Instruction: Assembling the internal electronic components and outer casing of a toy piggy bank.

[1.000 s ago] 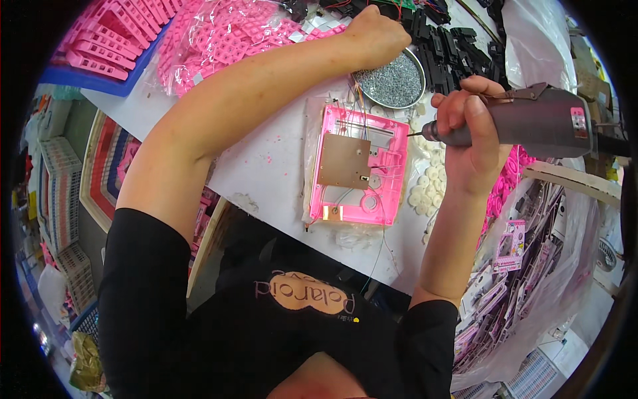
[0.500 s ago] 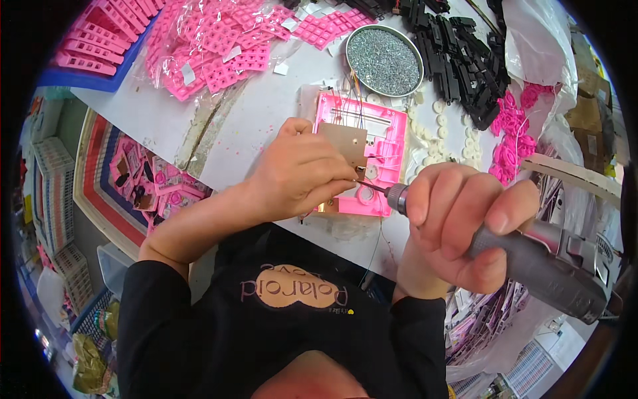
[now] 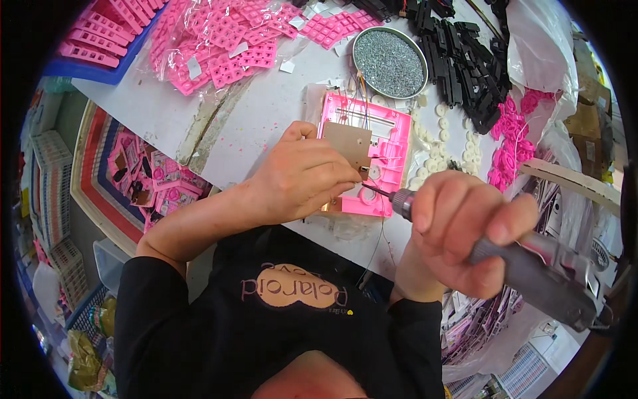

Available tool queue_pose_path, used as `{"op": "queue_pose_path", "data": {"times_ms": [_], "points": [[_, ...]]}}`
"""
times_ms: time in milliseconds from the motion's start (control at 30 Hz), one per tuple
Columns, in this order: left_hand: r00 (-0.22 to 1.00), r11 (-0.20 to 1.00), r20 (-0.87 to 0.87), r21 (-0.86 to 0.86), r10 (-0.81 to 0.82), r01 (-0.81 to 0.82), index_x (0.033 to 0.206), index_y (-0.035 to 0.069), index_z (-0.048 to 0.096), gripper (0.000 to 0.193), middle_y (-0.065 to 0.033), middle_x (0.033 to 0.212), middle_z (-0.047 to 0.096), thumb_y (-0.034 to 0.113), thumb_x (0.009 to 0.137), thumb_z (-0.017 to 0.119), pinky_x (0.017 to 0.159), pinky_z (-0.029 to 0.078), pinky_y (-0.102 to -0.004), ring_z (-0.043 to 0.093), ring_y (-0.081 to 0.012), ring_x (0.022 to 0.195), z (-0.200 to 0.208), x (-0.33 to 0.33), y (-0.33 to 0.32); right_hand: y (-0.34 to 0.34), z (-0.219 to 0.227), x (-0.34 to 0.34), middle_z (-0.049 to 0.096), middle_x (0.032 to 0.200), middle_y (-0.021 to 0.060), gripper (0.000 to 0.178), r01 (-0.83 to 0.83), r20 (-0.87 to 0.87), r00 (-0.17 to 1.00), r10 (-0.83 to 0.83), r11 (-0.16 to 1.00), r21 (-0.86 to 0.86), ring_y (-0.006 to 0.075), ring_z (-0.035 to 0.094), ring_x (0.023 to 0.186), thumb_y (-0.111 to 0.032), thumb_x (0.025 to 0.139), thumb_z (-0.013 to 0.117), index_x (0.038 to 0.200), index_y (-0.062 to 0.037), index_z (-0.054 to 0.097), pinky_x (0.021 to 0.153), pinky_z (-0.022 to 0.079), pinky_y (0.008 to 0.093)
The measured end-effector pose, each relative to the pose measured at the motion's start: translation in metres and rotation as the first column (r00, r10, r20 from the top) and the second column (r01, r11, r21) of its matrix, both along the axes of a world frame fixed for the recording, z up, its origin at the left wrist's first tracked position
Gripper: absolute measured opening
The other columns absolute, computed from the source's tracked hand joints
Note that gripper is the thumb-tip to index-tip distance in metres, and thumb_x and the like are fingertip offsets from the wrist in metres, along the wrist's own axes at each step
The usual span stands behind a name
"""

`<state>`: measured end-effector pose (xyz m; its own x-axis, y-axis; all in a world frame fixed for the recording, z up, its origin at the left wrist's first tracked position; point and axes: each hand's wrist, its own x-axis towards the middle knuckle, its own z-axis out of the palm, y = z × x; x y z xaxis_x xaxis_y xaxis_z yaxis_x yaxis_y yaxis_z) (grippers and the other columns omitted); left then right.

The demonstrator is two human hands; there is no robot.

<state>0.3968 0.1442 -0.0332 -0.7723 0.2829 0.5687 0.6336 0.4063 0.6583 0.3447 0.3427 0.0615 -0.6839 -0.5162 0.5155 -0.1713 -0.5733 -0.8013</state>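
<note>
My right hand [image 3: 458, 229] is wrapped around a grey electric screwdriver [image 3: 548, 279], its thin bit pointing left. The bit's tip comes close to the pinched fingertips of my left hand [image 3: 302, 173]; whether they hold a small piece is hidden. Beneath them lies an open pink plastic housing [image 3: 397, 163] on the white table. A brown board [image 3: 349, 141] sits inside it, partly covered by my left hand. Thin wires [image 3: 362, 100] rise from the housing's far end.
A round dish [image 3: 426, 74] of small metal screws stands beyond the housing. Black plastic parts [image 3: 458, 66] and white round pieces [image 3: 435, 149] lie to its right. Pink grid parts [image 3: 232, 56] are heaped far left. A striped-sided container [image 3: 93, 179] holds pink pieces at left.
The view has shifted slightly, so the housing and dish appear a little further right. My right hand has tilted the screwdriver slightly, its back end lower. The left hand keeps its pinch.
</note>
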Motion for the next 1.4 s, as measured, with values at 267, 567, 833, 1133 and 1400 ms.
{"op": "queue_pose_path", "data": {"times_ms": [267,567,833,1133,1400], "points": [[0.934,0.975,0.344,0.220,-0.097,0.020,0.090,0.010,0.072,0.007,-0.0017,0.081,0.071,0.010,0.084,0.075,0.077,0.043,-0.0333,0.065,-0.0184,0.071,0.008,0.005,-0.002,-0.002,-0.016,0.008,0.057,0.066,0.0042,0.031,-0.041,0.088,0.995,0.044,0.998,-0.040,0.0182,0.055,0.058,-0.016,0.089,0.074,0.113,-0.0063,0.056,0.067,0.051,0.0405],[0.969,0.981,0.241,0.192,-0.045,-0.002,0.094,0.008,0.071,0.013,-0.0031,0.080,0.071,0.004,0.083,0.076,0.076,0.043,-0.0356,0.064,-0.0192,0.069,0.001,0.007,0.002,0.006,0.003,-0.003,0.055,0.064,0.0006,0.029,-0.038,0.009,0.999,0.038,0.999,-0.023,0.0151,0.053,0.054,-0.018,0.091,0.070,0.112,-0.0093,0.051,0.065,0.051,0.0360],[0.998,0.997,-0.015,-0.051,-0.067,0.066,0.088,0.011,0.066,0.019,0.0010,0.077,0.065,0.014,0.077,0.082,0.074,0.042,-0.0374,0.059,-0.0179,0.066,0.006,0.004,-0.005,0.000,0.001,0.004,0.053,0.062,-0.0018,0.025,-0.046,0.043,0.998,0.047,0.999,-0.004,0.0113,0.049,0.050,-0.023,0.092,0.067,0.107,-0.0125,0.050,0.061,0.050,0.0303],[0.981,0.964,-0.103,-0.228,-0.162,0.135,0.087,0.009,0.064,0.024,-0.0001,0.074,0.059,0.016,0.073,0.083,0.076,0.042,-0.0383,0.057,-0.0180,0.066,0.009,-0.001,-0.011,-0.003,-0.008,0.013,0.057,0.067,0.0054,0.031,-0.080,0.171,0.982,0.083,0.997,-0.023,0.0166,0.054,0.058,-0.013,0.089,0.072,0.112,-0.0050,0.053,0.066,0.050,0.0396],[0.979,0.971,0.187,-0.208,-0.076,0.115,0.081,0.012,0.063,0.013,-0.0005,0.084,0.064,0.022,0.085,0.070,0.089,0.039,-0.0417,0.064,-0.0161,0.084,0.005,-0.020,-0.022,-0.009,-0.020,0.000,0.055,0.067,0.0059,0.026,0.184,0.132,0.973,-0.190,0.981,0.056,0.0149,0.052,0.056,-0.019,0.093,0.068,0.104,-0.0055,0.048,0.064,0.050,0.0374]]}}
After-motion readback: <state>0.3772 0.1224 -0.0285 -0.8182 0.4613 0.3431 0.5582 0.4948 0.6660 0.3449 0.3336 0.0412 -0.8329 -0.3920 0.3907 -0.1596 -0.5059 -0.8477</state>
